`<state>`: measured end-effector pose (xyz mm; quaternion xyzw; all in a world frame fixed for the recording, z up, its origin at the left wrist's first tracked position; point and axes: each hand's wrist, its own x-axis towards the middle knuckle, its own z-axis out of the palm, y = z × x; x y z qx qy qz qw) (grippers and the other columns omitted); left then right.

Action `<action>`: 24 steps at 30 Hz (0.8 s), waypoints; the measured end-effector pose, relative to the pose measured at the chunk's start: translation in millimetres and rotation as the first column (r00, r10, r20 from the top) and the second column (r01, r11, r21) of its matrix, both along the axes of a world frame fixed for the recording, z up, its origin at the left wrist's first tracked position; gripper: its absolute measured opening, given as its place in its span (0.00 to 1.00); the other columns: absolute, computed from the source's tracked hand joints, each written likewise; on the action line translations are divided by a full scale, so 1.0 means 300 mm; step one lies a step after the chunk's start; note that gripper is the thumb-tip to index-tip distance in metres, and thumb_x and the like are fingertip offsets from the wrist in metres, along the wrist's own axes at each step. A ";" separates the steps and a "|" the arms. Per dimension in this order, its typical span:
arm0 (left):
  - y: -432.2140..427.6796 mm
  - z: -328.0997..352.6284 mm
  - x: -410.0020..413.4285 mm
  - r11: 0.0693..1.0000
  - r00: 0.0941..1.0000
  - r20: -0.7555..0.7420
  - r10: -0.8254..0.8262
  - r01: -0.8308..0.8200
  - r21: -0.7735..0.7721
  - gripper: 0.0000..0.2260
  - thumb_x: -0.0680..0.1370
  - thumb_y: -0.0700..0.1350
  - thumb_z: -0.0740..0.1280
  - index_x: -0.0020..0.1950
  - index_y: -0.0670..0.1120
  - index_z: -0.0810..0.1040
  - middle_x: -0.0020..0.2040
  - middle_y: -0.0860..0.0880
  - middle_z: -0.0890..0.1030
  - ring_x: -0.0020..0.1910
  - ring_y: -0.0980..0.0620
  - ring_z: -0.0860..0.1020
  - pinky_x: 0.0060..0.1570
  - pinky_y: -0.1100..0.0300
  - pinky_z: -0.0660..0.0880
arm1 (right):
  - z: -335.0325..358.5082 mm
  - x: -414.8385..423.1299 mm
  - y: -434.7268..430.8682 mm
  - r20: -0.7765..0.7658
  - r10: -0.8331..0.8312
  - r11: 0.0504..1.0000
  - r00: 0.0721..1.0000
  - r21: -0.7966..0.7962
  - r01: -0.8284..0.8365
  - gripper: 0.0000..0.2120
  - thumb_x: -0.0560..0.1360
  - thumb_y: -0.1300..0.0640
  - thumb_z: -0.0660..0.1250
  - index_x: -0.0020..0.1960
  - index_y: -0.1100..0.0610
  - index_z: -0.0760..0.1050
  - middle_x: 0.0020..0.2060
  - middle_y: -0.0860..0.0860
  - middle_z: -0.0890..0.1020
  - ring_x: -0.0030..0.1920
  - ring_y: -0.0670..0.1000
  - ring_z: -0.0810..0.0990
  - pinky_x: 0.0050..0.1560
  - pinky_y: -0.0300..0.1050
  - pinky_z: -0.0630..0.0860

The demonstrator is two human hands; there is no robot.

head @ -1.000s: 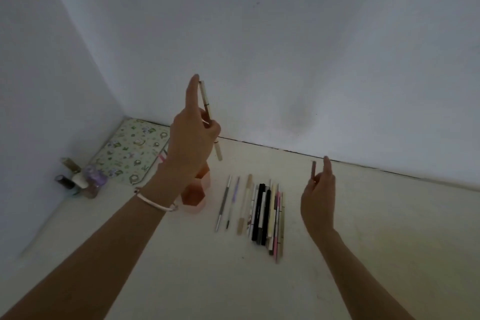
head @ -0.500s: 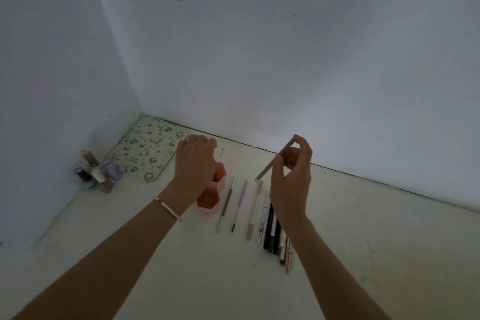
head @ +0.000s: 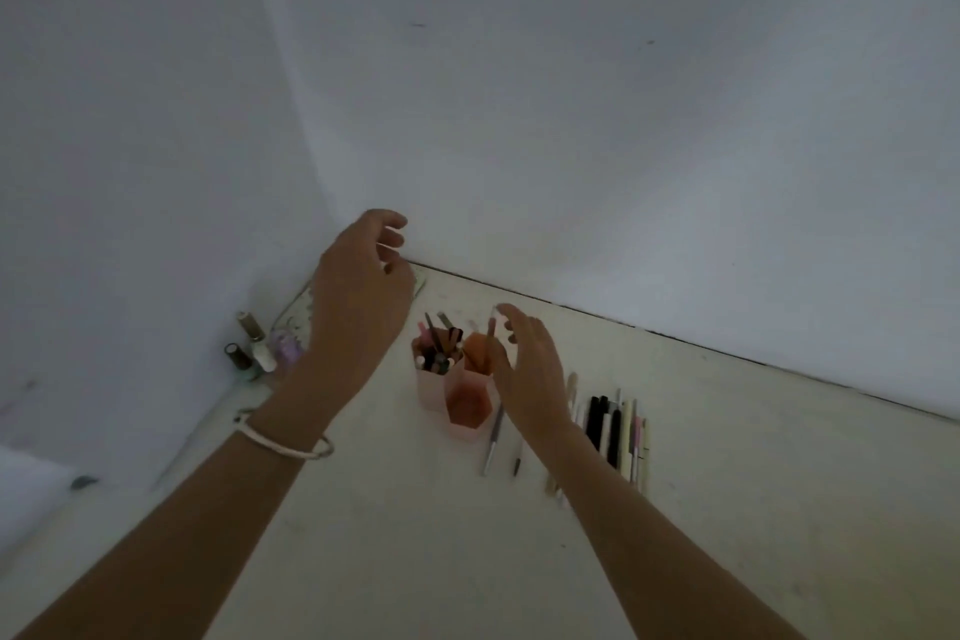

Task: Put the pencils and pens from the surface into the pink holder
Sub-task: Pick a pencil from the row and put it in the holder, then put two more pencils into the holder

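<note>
The pink holder (head: 466, 405) stands on the pale surface as a cluster of hexagonal cups. Its left cup is full of several pens (head: 441, 346); a brown pencil (head: 491, 343) leans in the orange back cup. My left hand (head: 358, 296) hovers open above and left of the holder, holding nothing. My right hand (head: 532, 374) is open just right of the holder, fingers spread beside the pencil, not gripping it. A row of several pens and pencils (head: 615, 437) lies on the surface to the right, partly hidden by my right forearm. A grey pen (head: 493, 439) lies by the holder.
Small nail polish bottles (head: 254, 346) stand in the left corner against the wall. A patterned mat (head: 298, 312) lies behind my left hand, mostly hidden. White walls close the back and left. A white object (head: 26, 489) sits at the left edge.
My left hand rose off the holder with its pen gone from it. My right hand carried the brown pencil to the holder's back cup and let go; both hands opened.
</note>
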<state>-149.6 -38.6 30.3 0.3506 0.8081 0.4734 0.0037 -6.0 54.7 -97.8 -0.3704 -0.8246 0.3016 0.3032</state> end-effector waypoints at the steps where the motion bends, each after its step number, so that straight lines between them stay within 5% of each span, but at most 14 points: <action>1: 0.011 -0.013 0.033 1.000 1.000 -0.019 -0.024 0.024 -0.004 0.15 0.74 0.34 0.63 0.57 0.49 0.77 0.47 0.53 0.80 0.43 0.55 0.79 0.46 0.59 0.79 | 0.002 0.010 0.003 -0.024 -0.025 1.000 0.999 0.014 0.025 0.20 0.79 0.62 0.60 0.70 0.52 0.67 0.55 0.49 0.76 0.51 0.47 0.76 0.54 0.41 0.75; 5: 0.103 -0.103 0.251 0.978 0.979 -0.035 -0.200 0.197 -0.074 0.13 0.74 0.36 0.64 0.54 0.51 0.76 0.44 0.56 0.78 0.40 0.60 0.77 0.42 0.67 0.72 | 0.058 0.104 0.074 -0.169 -0.277 0.961 0.946 -0.054 0.272 0.22 0.77 0.67 0.57 0.68 0.50 0.67 0.50 0.46 0.77 0.44 0.42 0.76 0.43 0.30 0.72; 8: 0.202 -0.220 0.419 0.866 0.923 -0.060 -0.379 0.332 -0.373 0.11 0.77 0.37 0.62 0.57 0.47 0.75 0.48 0.52 0.79 0.46 0.55 0.78 0.44 0.65 0.71 | 0.096 0.217 0.137 -0.211 -0.351 0.936 0.912 -0.090 0.340 0.22 0.75 0.68 0.57 0.65 0.48 0.68 0.48 0.46 0.78 0.40 0.44 0.77 0.40 0.33 0.72; 12: 0.291 -0.379 0.491 0.559 0.868 -0.186 -0.460 0.121 -0.820 0.07 0.80 0.39 0.59 0.55 0.45 0.75 0.52 0.48 0.79 0.55 0.48 0.75 0.52 0.56 0.70 | 0.102 0.370 0.167 -0.206 -0.405 0.914 0.891 -0.082 0.397 0.22 0.74 0.68 0.57 0.61 0.45 0.70 0.44 0.42 0.78 0.31 0.45 0.73 0.33 0.31 0.70; 14: 0.311 -0.418 0.492 0.360 0.823 -0.229 -0.520 -0.032 -0.932 0.09 0.79 0.40 0.59 0.56 0.45 0.76 0.52 0.48 0.77 0.55 0.47 0.72 0.55 0.55 0.67 | 0.091 0.446 0.176 -0.204 -0.434 0.900 0.877 -0.076 0.428 0.22 0.74 0.68 0.57 0.60 0.46 0.71 0.43 0.42 0.79 0.30 0.46 0.73 0.31 0.32 0.70; 16: 0.320 -0.456 0.489 0.255 0.779 -0.261 -0.571 -0.133 -0.958 0.11 0.79 0.41 0.59 0.59 0.43 0.74 0.54 0.46 0.76 0.56 0.47 0.71 0.57 0.53 0.66 | 0.077 0.513 0.183 -0.203 -0.471 0.882 0.859 -0.081 0.464 0.21 0.75 0.69 0.57 0.59 0.46 0.71 0.43 0.43 0.79 0.30 0.46 0.73 0.31 0.33 0.70; 20: 0.325 -0.499 0.482 0.285 0.730 -0.315 -0.606 -0.170 -0.943 0.13 0.78 0.40 0.60 0.62 0.39 0.71 0.56 0.44 0.76 0.55 0.47 0.73 0.58 0.54 0.69 | 0.044 0.592 0.177 -0.176 -0.516 0.857 0.839 -0.088 0.508 0.21 0.75 0.69 0.57 0.59 0.48 0.72 0.42 0.43 0.79 0.30 0.45 0.74 0.30 0.33 0.70; 24: 0.325 -0.439 0.487 0.402 0.793 -0.271 -0.545 -0.036 -0.915 0.10 0.78 0.39 0.60 0.58 0.42 0.73 0.53 0.46 0.78 0.52 0.48 0.76 0.55 0.55 0.71 | 0.003 0.617 0.169 -0.137 -0.515 0.856 0.846 -0.137 0.499 0.22 0.73 0.70 0.58 0.59 0.48 0.72 0.42 0.43 0.79 0.28 0.45 0.73 0.28 0.33 0.69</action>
